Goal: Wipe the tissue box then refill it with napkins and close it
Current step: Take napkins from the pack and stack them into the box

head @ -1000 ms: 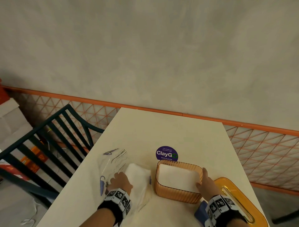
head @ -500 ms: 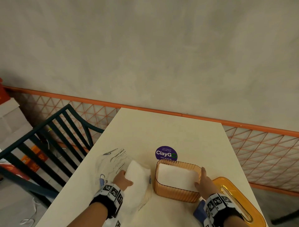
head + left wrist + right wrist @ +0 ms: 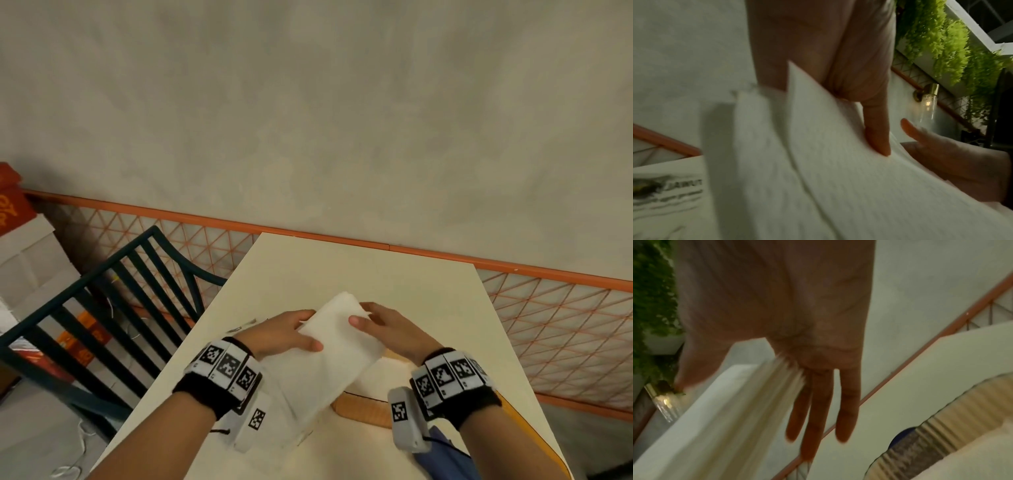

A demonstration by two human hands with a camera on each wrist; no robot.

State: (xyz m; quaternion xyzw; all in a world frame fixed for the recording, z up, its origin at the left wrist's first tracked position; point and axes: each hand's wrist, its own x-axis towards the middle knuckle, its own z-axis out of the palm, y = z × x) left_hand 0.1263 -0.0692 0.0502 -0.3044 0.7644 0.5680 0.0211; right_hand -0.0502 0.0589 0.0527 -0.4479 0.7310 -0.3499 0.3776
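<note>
Cream counter (image 3: 342,270) against grey wall: both hands, left hand (image 3: 281,334) and right hand (image 3: 390,330), pinching a napkin stack (image 3: 337,346) raised above the ribbed orange tissue box (image 3: 363,409); loose sheets may fan out, slip.

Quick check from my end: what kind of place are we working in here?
Likely a café or casual eatery, at a customer table. Clues: a cream table against a plaster wall with orange lattice trim, a dark slatted chair, hanging greenery, a brass wall lamp, and an orange tissue box being refilled.
</note>
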